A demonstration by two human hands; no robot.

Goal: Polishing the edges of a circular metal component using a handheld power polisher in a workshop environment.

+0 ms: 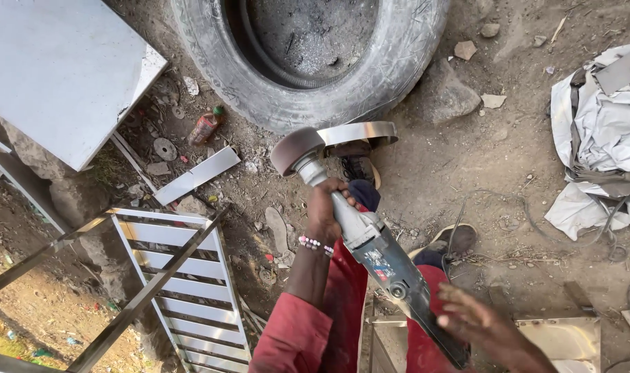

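Note:
My left hand (324, 208) grips the neck of a grey and blue angle grinder (377, 252), just behind its head. The tool's round brown wheel (295, 149) points away from me, close to a curved shiny metal strip (360, 132) that stands over a sandalled foot (356, 166). Blurred, with fingers apart, my right hand (477, 321) hovers at the grinder's rear end; I cannot tell whether it touches the tool. Both sleeves are red.
A worn tyre (294, 83) lies on the dirt ahead, with a rock (443, 93) beside it. A grey metal sheet (59, 69) and a slatted steel rack (183, 276) are at left. Crumpled white sheeting (598, 131) is at right. A bottle (205, 126) and a flat metal strip (197, 174) lie nearby.

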